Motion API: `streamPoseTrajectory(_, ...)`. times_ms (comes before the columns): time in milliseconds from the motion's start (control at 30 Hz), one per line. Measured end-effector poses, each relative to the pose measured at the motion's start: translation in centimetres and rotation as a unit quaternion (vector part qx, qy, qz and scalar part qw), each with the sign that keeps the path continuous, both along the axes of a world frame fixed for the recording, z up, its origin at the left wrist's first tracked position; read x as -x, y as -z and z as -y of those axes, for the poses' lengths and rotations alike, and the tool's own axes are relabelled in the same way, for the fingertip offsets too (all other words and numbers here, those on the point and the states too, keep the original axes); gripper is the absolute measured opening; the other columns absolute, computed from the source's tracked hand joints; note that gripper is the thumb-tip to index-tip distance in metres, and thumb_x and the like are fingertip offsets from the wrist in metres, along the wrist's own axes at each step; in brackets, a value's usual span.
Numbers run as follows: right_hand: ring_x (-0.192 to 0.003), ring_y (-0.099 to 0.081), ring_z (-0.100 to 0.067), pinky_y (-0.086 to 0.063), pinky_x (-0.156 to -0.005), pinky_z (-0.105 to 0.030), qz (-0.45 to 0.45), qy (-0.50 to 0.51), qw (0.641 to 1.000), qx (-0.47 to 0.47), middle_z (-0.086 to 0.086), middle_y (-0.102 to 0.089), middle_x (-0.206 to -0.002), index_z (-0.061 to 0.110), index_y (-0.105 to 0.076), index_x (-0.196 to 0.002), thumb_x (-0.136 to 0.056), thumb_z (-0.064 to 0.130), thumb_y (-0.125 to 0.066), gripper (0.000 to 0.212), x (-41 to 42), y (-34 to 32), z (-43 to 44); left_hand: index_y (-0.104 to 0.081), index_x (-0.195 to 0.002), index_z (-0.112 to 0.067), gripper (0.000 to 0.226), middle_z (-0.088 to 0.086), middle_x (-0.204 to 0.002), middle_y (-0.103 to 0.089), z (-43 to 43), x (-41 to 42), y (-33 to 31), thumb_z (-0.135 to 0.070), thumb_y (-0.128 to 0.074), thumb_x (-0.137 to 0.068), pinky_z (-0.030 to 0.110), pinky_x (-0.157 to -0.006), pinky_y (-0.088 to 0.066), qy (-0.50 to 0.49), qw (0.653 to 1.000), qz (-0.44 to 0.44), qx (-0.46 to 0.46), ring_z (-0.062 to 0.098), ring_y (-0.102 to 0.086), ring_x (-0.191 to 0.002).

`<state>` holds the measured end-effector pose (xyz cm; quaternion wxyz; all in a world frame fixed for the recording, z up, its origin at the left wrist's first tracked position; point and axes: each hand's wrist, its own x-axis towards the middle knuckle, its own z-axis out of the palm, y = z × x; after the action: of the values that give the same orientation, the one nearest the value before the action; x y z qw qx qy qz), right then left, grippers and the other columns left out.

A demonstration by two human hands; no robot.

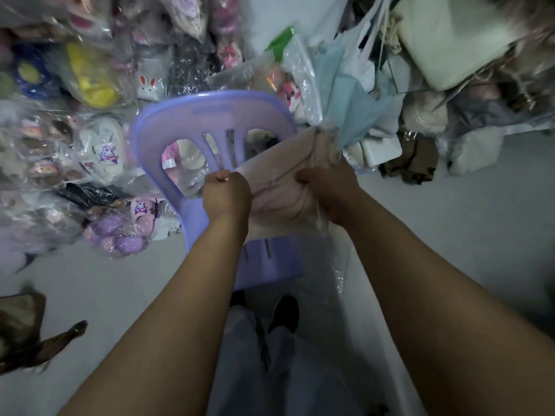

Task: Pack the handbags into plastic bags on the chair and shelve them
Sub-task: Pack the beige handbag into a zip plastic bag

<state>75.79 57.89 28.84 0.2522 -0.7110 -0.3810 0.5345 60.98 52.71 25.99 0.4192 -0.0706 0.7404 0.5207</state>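
A pale beige handbag (288, 181) lies over the seat of the lilac plastic chair (210, 121), partly wrapped in a clear plastic bag (324, 259) that trails down toward the person's legs. The left hand (226, 195) has its grip closed in a fist on the handbag's left edge together with the film. The right hand (330, 190) has its grip curled tight around bunched fabric and plastic. Beyond both grips, behind the chair, sit heaps of bagged slippers (120, 232) and folded cloth on the grey floor (450, 235).
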Motion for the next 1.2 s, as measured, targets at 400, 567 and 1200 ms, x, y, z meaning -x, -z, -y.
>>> streamPoseTrajectory(400, -0.108, -0.07, -0.035, -0.056, -0.094, -0.053, -0.298, -0.035, 0.951, -0.076, -0.017, -0.072, -0.119, 0.009, -0.064, -0.129, -0.083, 0.005, -0.074, 0.047, -7.7, -21.4, -0.9, -0.058, -0.125, -0.013, 0.077, 0.001, -0.125, -0.063, -3.9, 1.6, -22.8, -0.074, -0.041, -0.08, 0.039, -0.101, -0.042, 0.127, 0.969, -0.209, -0.019, 0.027, -0.057, -0.111)
streamPoseTrajectory(567, -0.102, -0.073, -0.025, -0.061, -0.084, -0.044, -0.264, 0.057, 0.94, -0.206, -0.008, -0.074, -0.116, 0.016, -0.056, -0.134, -0.082, 0.011, -0.08, 0.057, -11.9, -30.4, -0.3, -0.064, -0.119, -0.019, 0.067, -0.002, -0.111, -0.068, -6.5, -2.3, -31.6, -0.072, -0.057, -0.078, 0.038, -0.099, -0.048, 0.143, 0.946, -0.25, -0.15, 0.023, -0.062, -0.102)
streamPoseTrajectory(1200, -0.104, -0.072, -0.023, -0.06, -0.08, -0.033, -0.148, 0.271, 0.863, -0.4, -0.006, -0.074, -0.115, 0.017, -0.053, -0.13, -0.074, -0.004, -0.082, 0.066, -22.5, -44.2, 0.5, -0.06, -0.108, -0.024, 0.018, -0.011, -0.109, -0.065, -15.3, -13.3, -46.3, -0.021, -0.07, -0.093, 0.018, -0.091, -0.05, 0.282, 0.828, -0.095, -0.475, 0.0, -0.064, -0.105)
